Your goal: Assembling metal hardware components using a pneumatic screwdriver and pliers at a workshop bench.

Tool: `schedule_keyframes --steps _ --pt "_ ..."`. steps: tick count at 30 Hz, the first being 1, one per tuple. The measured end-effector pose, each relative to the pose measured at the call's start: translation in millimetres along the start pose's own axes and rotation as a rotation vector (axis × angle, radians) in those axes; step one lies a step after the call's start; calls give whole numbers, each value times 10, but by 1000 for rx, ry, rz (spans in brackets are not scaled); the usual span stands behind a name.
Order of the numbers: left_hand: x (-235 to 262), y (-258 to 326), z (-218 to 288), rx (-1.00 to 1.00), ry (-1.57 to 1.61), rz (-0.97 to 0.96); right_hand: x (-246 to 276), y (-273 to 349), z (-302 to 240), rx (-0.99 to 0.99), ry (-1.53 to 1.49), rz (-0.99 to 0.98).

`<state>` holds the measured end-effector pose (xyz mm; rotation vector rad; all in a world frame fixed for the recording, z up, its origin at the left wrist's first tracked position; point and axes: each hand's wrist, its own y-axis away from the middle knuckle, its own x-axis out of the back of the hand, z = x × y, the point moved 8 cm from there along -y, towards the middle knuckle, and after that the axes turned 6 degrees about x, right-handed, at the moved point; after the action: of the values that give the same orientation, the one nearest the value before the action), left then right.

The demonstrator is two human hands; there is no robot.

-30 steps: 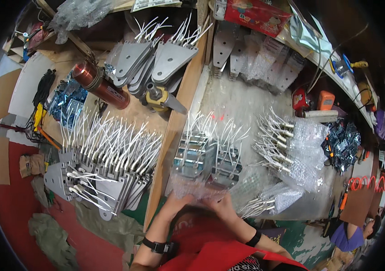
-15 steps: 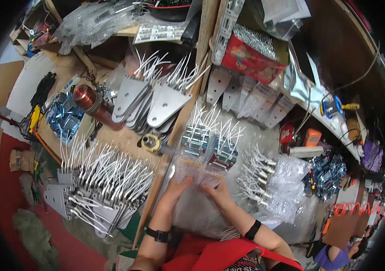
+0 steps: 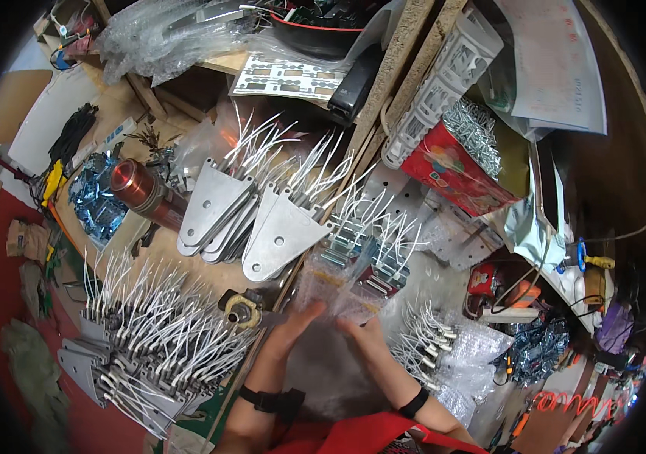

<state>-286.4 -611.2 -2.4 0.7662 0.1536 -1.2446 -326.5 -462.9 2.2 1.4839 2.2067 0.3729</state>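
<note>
My left hand is closed on the lower end of a bubble-wrapped bundle of metal plates; white wires stick out of its top. A second bundle of the same kind stands against it on the right, with my right hand closed around its lower end. Both are upright and touching, their tops pointing away from me. The bubble wrap hides parts of my fingers. Just left of my left hand is a brass-coloured metal fitting. Right of my right hand lie several wrapped wired parts.
Stacked grey triangular plates with white wires lie beyond on the left bench, and a dense pile lies nearer. A copper-red flask is behind. A red box of screws stands beside the wooden post. An orange tool lies right.
The view has shifted, so the shelf and red box appear larger and lower. My hands still hold both bundles, which sit slightly lower and further right in the picture.
</note>
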Motion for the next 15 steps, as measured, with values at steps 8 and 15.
schedule_keyframes --steps 8,15 --pt "-79 9 61 127 61 -33 -82 -19 -266 -23 -19 42" --pt "112 -160 -170 42 -146 20 37 -99 -201 95 92 -6"
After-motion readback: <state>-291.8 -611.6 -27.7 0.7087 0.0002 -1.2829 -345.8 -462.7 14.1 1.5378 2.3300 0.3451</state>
